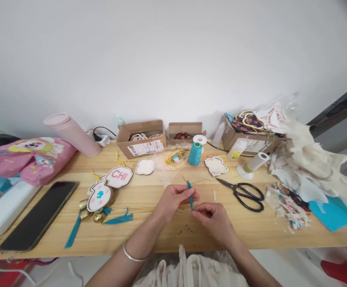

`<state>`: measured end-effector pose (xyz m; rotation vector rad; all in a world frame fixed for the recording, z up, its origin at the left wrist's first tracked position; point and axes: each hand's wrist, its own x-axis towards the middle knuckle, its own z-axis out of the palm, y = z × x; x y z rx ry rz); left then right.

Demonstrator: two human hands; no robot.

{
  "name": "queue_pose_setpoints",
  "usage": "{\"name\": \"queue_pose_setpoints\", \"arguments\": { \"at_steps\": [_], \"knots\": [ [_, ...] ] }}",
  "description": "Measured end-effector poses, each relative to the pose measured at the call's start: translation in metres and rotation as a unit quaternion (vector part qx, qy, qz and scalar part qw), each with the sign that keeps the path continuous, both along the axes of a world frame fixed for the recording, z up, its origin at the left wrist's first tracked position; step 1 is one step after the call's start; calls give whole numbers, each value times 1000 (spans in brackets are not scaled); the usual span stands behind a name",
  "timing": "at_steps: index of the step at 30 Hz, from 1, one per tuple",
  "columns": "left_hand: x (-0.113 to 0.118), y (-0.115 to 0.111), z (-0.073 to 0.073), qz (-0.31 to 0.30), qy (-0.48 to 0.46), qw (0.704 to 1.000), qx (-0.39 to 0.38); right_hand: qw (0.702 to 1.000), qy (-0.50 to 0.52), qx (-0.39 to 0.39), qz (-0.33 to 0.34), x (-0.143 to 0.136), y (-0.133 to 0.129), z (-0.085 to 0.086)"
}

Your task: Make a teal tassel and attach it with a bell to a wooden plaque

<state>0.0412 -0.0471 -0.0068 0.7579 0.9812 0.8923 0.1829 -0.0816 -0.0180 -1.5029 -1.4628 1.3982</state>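
My left hand (178, 199) pinches a short bundle of teal thread (189, 185) near its upper end, over the front middle of the table. Just below and to the right, my right hand (211, 217) has thumb and finger closed at the bundle's lower end. A cone of teal thread (195, 154) stands upright beyond the hands. To the right lie black-handled scissors (243, 194), blades pointing left. Off to the left, teal tassels (119, 218) and brass bells (99, 216) lie beside a gourd-shaped embroidered ornament (99, 196).
Cardboard boxes (143, 145) line the wall at the back. A phone (38, 215) and a pink bottle (71, 133) are at the left. Fabric scraps (290, 207) and cream cloth (311, 159) cover the right side. A glue bottle (237, 149) stands back right.
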Motion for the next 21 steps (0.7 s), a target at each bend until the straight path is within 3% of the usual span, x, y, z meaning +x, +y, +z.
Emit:
{"name": "queue_pose_setpoints", "arguments": {
  "at_steps": [9,13,15,18,21],
  "knots": [
    [30,-2,-2,42,-36,998,-43,989,-68,133,-1,15,-10,-25],
    [36,2,3,70,-35,995,-58,973,-119,196,32,48,-3,-44],
    [33,5,3,70,-14,996,-57,952,-186,242,-1,79,6,-48],
    [24,9,-5,32,5,998,-62,898,-310,304,-70,123,21,-42],
    [21,11,-14,-7,12,998,-66,857,-410,311,-30,143,33,-27]
  ]
}}
